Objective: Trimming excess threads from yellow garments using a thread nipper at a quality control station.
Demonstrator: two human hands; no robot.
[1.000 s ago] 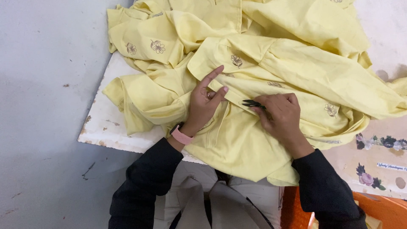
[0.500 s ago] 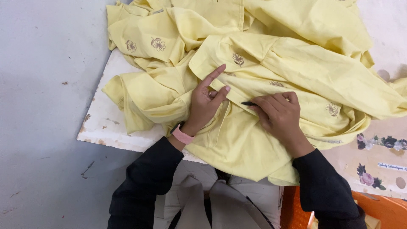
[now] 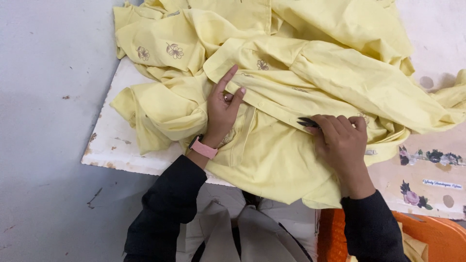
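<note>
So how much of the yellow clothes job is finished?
Hard to say what is finished: nothing shows as a separate done pile. In hand: the left hand presses flat on the yellow garment on the white table, while the right hand holds a small dark tool at a fold. More yellow fabric lies heaped behind, seemingly waiting.

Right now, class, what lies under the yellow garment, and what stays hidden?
Under the yellow garment shows a white board with chipped edges. A flowered surface shows at the right. The left hand presses the fabric; whatever lies beneath its folds is covered.
</note>
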